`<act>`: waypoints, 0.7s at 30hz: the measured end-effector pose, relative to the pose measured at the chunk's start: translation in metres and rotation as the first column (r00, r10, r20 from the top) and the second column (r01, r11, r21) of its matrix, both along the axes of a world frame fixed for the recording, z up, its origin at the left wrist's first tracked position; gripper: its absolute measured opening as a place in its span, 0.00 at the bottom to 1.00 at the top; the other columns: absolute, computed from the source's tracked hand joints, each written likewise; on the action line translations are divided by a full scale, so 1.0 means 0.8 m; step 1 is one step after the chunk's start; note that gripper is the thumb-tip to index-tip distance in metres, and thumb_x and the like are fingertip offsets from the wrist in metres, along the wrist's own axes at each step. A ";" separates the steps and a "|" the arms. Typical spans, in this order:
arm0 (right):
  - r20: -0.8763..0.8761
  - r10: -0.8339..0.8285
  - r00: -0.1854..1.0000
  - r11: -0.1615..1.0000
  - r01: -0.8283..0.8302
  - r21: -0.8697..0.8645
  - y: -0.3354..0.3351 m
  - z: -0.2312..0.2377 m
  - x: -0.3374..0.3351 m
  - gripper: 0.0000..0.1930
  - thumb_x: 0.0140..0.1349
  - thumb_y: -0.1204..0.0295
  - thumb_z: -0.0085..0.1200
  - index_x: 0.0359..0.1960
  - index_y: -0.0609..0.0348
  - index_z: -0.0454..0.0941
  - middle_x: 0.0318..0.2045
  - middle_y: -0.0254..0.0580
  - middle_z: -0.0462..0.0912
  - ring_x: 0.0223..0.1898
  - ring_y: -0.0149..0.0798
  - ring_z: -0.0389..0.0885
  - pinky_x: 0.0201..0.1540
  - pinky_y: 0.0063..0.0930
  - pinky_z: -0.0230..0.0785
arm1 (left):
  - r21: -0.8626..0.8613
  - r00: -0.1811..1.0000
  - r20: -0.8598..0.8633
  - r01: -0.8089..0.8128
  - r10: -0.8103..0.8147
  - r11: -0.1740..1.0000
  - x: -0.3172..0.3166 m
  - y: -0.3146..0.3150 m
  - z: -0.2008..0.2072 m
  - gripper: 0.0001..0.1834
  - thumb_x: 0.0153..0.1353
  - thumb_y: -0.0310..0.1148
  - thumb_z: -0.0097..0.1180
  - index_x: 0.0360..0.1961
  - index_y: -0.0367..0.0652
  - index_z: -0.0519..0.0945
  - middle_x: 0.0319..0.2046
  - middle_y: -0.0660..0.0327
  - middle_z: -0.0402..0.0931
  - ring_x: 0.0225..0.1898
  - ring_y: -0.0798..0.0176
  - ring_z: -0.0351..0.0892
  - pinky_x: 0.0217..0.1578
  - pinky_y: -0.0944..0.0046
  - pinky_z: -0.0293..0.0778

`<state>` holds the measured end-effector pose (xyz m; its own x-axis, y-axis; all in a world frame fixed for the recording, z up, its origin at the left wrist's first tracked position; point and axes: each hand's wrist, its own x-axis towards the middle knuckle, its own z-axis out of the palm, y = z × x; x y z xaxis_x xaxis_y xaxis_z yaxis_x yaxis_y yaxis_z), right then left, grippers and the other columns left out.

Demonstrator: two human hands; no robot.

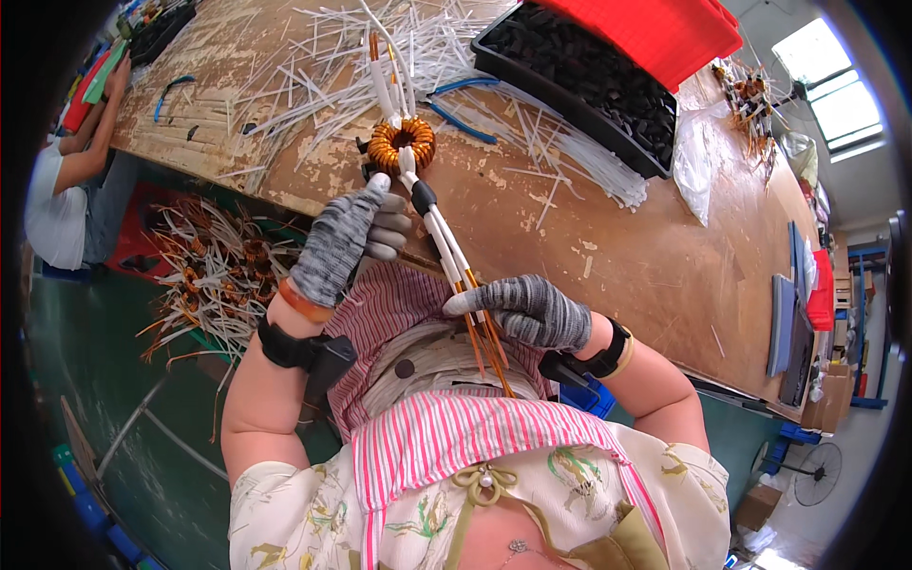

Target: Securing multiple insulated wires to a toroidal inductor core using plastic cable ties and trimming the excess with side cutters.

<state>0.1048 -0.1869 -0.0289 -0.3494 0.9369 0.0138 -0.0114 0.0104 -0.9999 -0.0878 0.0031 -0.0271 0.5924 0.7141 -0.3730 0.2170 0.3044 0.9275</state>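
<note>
A toroidal coil (402, 144) wound with orange copper wire rests near the front edge of the table. Its white-sleeved leads (442, 233) run down toward me through a black sleeve (423, 198) and end in bare copper strands. Just below the coil is my left hand (347, 237) in a grey glove, fingers curled and thumb up by the coil's lower edge; what they grip, if anything, is hidden. My right hand (527, 312), gloved too, closes on the leads where the white sleeving gives way to copper. More sleeved leads (389, 81) extend from the coil's far side.
Loose white strips (313, 71) litter the wooden table (646, 275). A black bin (579, 81) of small black pieces stands at the back, with a red bin (655, 33) beside it. Many coils (218, 261) are piled low on the left. Another person (71, 195) works at far left.
</note>
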 end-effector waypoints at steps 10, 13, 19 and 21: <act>0.396 -0.162 0.904 0.986 0.132 0.103 0.002 -0.020 -0.031 0.13 0.59 0.67 0.53 0.45 0.51 0.78 0.35 0.42 0.82 0.36 0.42 0.81 0.42 0.27 0.73 | -0.288 0.982 0.185 0.078 -0.024 0.954 0.037 -0.005 -0.030 0.15 0.61 0.44 0.51 0.28 0.43 0.78 0.22 0.64 0.77 0.21 0.72 0.76 0.21 0.76 0.72; 0.350 -0.176 0.920 0.984 0.153 0.091 0.002 -0.022 -0.033 0.13 0.60 0.67 0.53 0.45 0.53 0.78 0.36 0.43 0.82 0.36 0.41 0.81 0.43 0.27 0.73 | -0.159 0.984 0.170 0.083 -0.055 0.984 0.038 -0.014 -0.009 0.15 0.61 0.44 0.52 0.28 0.43 0.78 0.21 0.65 0.76 0.19 0.75 0.74 0.20 0.78 0.70; 0.321 -0.149 0.935 0.988 0.153 0.013 0.002 -0.019 -0.032 0.12 0.60 0.68 0.53 0.45 0.55 0.78 0.38 0.44 0.82 0.38 0.39 0.81 0.44 0.26 0.72 | -0.097 0.985 0.130 0.130 -0.117 0.987 0.038 -0.016 -0.007 0.14 0.60 0.44 0.53 0.30 0.42 0.77 0.21 0.67 0.76 0.18 0.77 0.73 0.19 0.79 0.69; 0.269 -0.155 0.951 0.986 0.167 -0.021 -0.001 -0.027 -0.032 0.13 0.60 0.68 0.53 0.45 0.55 0.78 0.38 0.43 0.82 0.39 0.39 0.81 0.44 0.26 0.72 | -0.153 0.982 0.116 0.168 -0.151 0.974 0.035 -0.017 -0.009 0.14 0.59 0.43 0.55 0.30 0.42 0.77 0.21 0.67 0.76 0.18 0.77 0.73 0.19 0.79 0.69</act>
